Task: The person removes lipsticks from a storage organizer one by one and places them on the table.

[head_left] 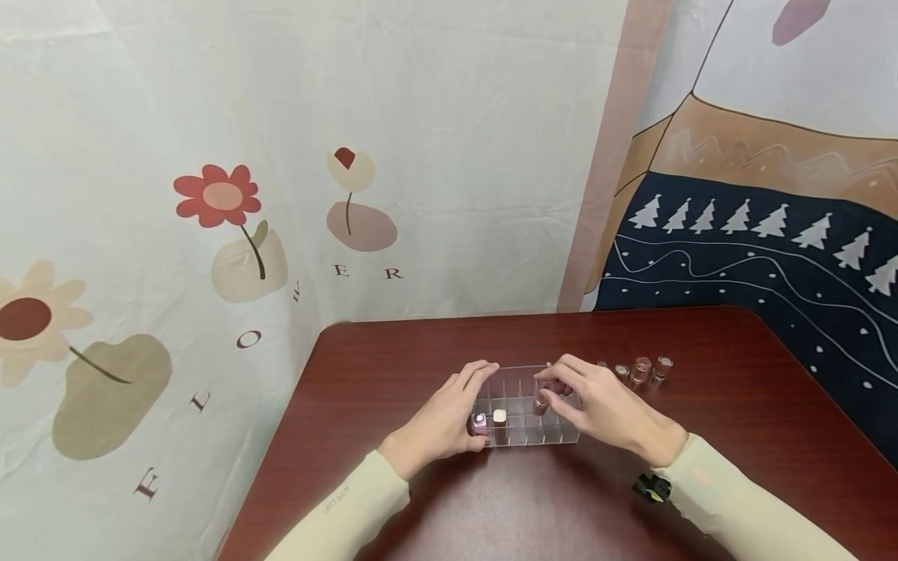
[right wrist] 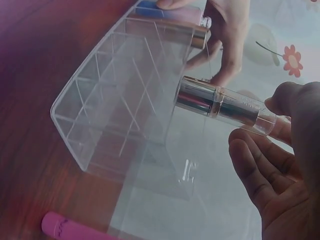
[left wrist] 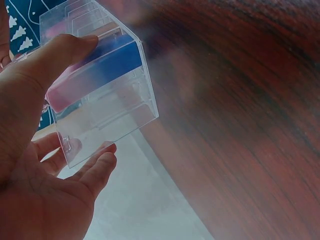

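Note:
A clear acrylic lipstick organizer (head_left: 526, 438) with small compartments stands on the table. My left hand (head_left: 443, 421) grips its left end, thumb on one side and fingers on the other. In the leftmost compartments are a pink-and-blue tube (left wrist: 102, 75) and, beside it, a tube with a pale top (head_left: 500, 418). My right hand (head_left: 609, 407) pinches a lipstick (right wrist: 225, 106) with a shiny metallic body by its clear end. The lipstick's other end is at the organizer's opening, over the right part; how far in it sits I cannot tell.
Several lipstick tubes (head_left: 641, 372) stand on the dark red table (head_left: 407, 351) behind and right of my right hand. A pink tube (right wrist: 75, 227) shows at the lower edge of the right wrist view. Printed cloth (head_left: 456, 156) hangs behind the table.

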{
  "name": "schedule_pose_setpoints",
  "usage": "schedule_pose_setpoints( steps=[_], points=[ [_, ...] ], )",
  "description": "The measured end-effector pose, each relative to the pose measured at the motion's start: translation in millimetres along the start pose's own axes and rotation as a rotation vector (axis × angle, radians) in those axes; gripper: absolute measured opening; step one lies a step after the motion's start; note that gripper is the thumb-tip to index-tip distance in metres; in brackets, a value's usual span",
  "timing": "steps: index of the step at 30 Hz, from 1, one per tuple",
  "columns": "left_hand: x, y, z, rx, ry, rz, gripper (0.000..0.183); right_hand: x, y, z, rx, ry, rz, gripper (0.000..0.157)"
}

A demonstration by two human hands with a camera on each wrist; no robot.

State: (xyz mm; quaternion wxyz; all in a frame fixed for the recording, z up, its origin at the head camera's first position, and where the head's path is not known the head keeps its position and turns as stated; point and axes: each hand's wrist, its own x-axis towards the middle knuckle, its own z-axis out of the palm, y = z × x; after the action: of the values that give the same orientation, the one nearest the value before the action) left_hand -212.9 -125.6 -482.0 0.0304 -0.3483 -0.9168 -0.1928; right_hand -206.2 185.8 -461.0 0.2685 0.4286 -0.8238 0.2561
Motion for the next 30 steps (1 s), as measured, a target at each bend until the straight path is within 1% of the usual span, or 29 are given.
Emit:
schedule_pose_setpoints(
  steps=[4, 14, 21, 27, 29, 30],
  points=[
    [0.0, -0.2, -0.1, -0.003, 0.001, 0.003, 0.122, -2.0, 3.3, -4.4, -0.005, 0.008, 0.008, 0.037],
    [0.0, -0.8, 1.8, 0.005, -0.001, -0.003, 0.122, -6.8, 7.8, -12.9, 0.010, 0.033, 0.013, 0.048],
    [-0.1, -1.1, 2.9, 0.006, -0.004, -0.004, 0.122, -9.6, 11.2, -20.0, 0.026, 0.049, 0.026, 0.052],
    [-0.4, -0.6, 2.7, 0.001, -0.002, -0.006, 0.122, -13.8, 14.5, -27.5, 0.015, 0.057, 0.044, 0.051],
    [-0.5, -0.3, 2.6, 0.001, -0.002, -0.008, 0.122, -15.4, 15.9, -30.7, 0.019, 0.060, 0.047, 0.049],
    [-0.5, -0.2, 2.5, 0.001, -0.001, -0.009, 0.122, -16.3, 16.6, -32.3, 0.021, 0.061, 0.047, 0.044]
  ],
)
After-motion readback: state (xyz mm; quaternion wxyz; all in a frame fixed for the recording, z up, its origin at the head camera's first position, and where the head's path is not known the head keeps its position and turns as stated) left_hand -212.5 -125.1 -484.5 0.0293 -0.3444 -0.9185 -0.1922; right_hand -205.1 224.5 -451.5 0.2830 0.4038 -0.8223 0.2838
